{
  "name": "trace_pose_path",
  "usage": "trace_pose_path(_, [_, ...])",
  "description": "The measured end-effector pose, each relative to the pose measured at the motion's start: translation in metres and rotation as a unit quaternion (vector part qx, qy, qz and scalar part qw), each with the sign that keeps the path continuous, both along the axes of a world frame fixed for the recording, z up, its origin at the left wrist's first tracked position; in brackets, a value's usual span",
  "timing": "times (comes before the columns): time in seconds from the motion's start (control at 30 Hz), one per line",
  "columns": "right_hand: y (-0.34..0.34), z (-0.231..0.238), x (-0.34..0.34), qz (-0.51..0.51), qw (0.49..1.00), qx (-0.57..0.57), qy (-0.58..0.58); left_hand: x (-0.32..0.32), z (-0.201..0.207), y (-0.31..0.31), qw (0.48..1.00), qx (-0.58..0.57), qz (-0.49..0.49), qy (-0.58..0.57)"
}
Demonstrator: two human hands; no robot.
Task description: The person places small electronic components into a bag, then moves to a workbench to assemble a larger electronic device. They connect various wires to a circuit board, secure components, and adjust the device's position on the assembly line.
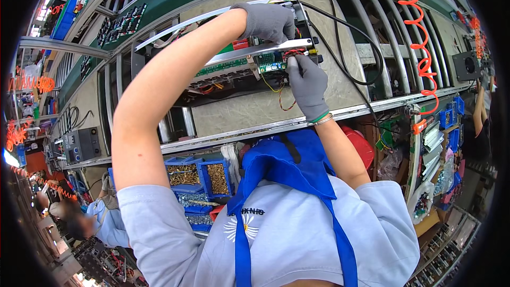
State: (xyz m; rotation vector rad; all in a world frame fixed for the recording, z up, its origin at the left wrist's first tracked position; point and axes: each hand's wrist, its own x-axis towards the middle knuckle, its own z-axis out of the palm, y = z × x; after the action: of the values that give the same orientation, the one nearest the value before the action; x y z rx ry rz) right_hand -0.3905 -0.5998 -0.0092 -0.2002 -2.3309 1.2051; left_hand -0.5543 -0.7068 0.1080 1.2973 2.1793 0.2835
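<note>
An electronic unit with a silver metal frame bar (255, 50) and a green circuit board (270, 62) lies on the workbench before me. My left hand (268, 22), in a grey glove, reaches over the unit from its far side. Its fingers curl down behind the bar, and their tips are hidden. My right hand (309, 86), gloved too, is at the near right corner of the unit. Thumb and finger pinch together at a bundle of red wires (295, 52) beside the board. A thin yellow wire (270, 86) hangs below the board's edge.
Metal rollers (393, 48) flank the bench plate, and a black cable (348, 77) loops at the right. An orange coiled hose (422, 48) hangs farther right. Blue bins of screws (217, 179) stand below the bench's near edge. Another person (103, 220) is at lower left.
</note>
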Motion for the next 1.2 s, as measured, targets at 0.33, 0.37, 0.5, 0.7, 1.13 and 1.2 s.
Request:
trace_pose_path(0.33, [-0.021, 0.01, -0.002, 0.0, 0.939, -0.338, -0.067, -0.018, 0.0, 0.01, 0.988, -0.03, -0.121, -0.089])
trace_pose_path(0.37, [-0.02, 0.013, -0.003, 0.017, 0.934, -0.345, -0.093, -0.018, 0.002, 0.011, 0.988, -0.046, -0.113, -0.097])
trace_pose_path(0.5, [-0.021, 0.02, -0.005, 0.033, 0.893, -0.431, -0.125, -0.022, 0.001, 0.02, 0.985, -0.072, -0.122, -0.093])
trace_pose_path(0.7, [0.001, 0.034, 0.03, 0.094, 0.959, -0.25, -0.094, -0.013, 0.011, 0.024, 0.989, -0.056, -0.133, -0.02])
trace_pose_path(1.13, [0.131, -0.189, 0.059, -0.115, 0.969, 0.17, -0.135, -0.015, 0.013, 0.041, 0.878, -0.109, -0.387, 0.261])
trace_pose_path(1.2, [0.129, -0.204, 0.063, -0.135, 0.96, 0.185, -0.163, -0.004, 0.013, 0.046, 0.907, -0.093, -0.337, 0.235])
